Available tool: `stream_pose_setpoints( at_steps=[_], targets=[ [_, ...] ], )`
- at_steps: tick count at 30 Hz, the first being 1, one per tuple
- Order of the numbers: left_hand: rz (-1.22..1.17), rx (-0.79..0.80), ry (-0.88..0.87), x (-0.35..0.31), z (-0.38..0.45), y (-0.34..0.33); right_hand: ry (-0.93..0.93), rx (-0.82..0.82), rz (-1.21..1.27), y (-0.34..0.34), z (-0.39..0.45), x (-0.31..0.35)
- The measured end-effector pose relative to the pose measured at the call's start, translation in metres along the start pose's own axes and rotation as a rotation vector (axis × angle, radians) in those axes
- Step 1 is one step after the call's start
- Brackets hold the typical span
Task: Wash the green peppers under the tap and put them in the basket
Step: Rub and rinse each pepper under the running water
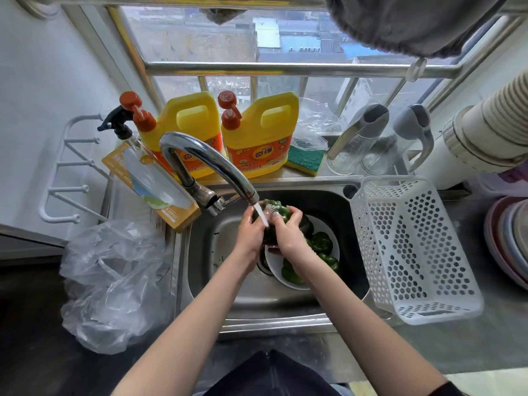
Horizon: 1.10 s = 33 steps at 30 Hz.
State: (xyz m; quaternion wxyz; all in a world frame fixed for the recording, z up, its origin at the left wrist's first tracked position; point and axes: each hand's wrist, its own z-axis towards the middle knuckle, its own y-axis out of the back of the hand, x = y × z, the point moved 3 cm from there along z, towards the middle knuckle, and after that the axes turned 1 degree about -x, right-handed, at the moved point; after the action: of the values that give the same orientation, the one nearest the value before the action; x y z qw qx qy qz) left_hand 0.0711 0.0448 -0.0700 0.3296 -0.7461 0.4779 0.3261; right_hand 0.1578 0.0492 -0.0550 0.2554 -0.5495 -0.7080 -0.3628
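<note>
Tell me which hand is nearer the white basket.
Right. The right hand grips the pepper on the side toward the white basket; the left hand holds its far side.

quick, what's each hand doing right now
Left hand: grips the green pepper under the tap.
Right hand: grips the same pepper from the other side.

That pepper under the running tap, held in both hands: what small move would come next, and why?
Probably a slight turn of the green pepper under the stream, so another side gets rinsed. Both the left hand and the right hand hold it just below the tap, where water strikes only its top. The white basket beside the sink holds no peppers yet, and more wait in the white bowl.
</note>
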Motion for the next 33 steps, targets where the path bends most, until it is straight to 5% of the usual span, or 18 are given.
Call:
stream_pose_setpoints(
  at_steps=[7, 19, 23, 28, 31, 33],
  targets=[
    [-0.321, -0.071, 0.468, 0.008, 0.006, -0.003, 0.296, 0.074, -0.354, 0.002, -0.012, -0.002],
    [-0.154, -0.036, 0.286, 0.008, 0.013, 0.012, 0.151, 0.231, -0.158, 0.006, -0.004, 0.006],
    [-0.21, 0.107, 0.251, 0.007, 0.004, 0.009, 0.082, 0.08, -0.113, 0.013, -0.003, 0.013],
    [-0.32, -0.078, 0.177, 0.009, 0.005, 0.003, 0.19, -0.118, -0.019, 0.0, -0.004, 0.015],
    [-0.207, -0.141, 0.06, 0.004, 0.0, 0.0, 0.005, -0.253, 0.184, -0.005, 0.004, 0.007],
    [-0.111, -0.187, -0.052, -0.001, -0.002, 0.001, -0.214, -0.161, 0.339, -0.01, 0.01, 0.001]
  ],
)
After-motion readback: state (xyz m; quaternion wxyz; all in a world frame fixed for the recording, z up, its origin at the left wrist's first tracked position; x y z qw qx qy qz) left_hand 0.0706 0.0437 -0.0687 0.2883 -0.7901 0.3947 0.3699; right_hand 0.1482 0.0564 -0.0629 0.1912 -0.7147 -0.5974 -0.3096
